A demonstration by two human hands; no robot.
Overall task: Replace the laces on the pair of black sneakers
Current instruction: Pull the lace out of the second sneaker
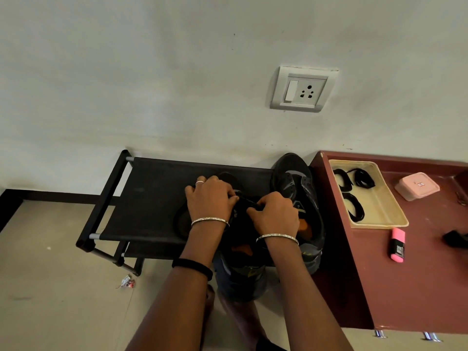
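Both hands have their fingers curled on the lacing of the near sneaker (240, 272): the left hand (211, 198) grips its left side and the right hand (274, 214) pinches its middle. The sneaker stands on a black rack (152, 193) with the second sneaker (296, 183) just beside it on the right. Farther right, black laces (354, 178) lie in a tray (379, 201) on a maroon table (405, 287).

This looks like a plain room in a home. A painted wall (152, 72) has a switch-and-socket plate (302, 90), and the tiled floor (50, 287) has dark skirting (50, 196). A black fabric shoe rack (152, 193) stands against the wall. The maroon worktop (417, 287) carries a tray (379, 225), a pink box (416, 186) and a highlighter (397, 245).
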